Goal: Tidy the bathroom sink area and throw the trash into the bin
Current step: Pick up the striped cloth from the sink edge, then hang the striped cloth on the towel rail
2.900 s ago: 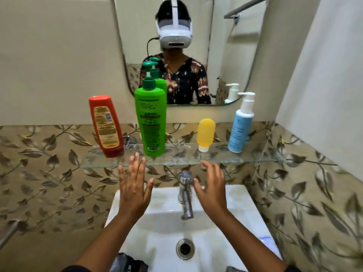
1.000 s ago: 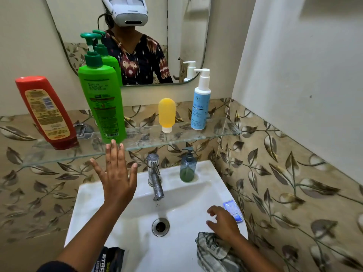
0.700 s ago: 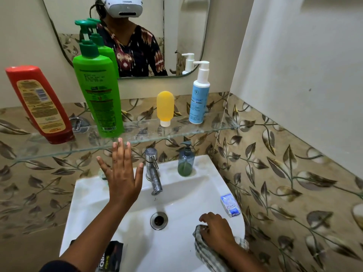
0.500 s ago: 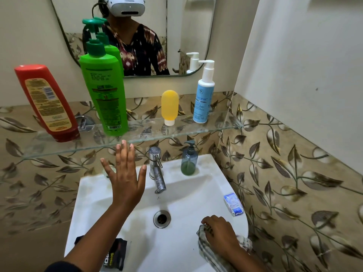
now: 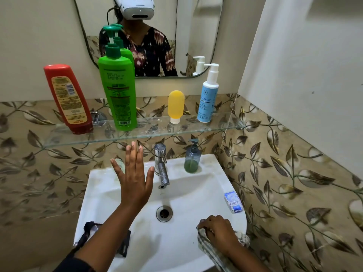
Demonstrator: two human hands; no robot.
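Over the sink [image 5: 206, 179] basin, left hand [image 5: 135, 179] hovers flat, fingers spread, holding nothing. Right hand [image 5: 218, 230] clutches checked cloth [image 5: 220, 254] on the sink's front-right rim; blue packet [image 5: 233, 202] lies just beyond.

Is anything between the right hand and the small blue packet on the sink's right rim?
Nothing visible. The right hand rests on a striped cloth at the sink's front right corner; the blue packet lies just beyond it on bare white rim.
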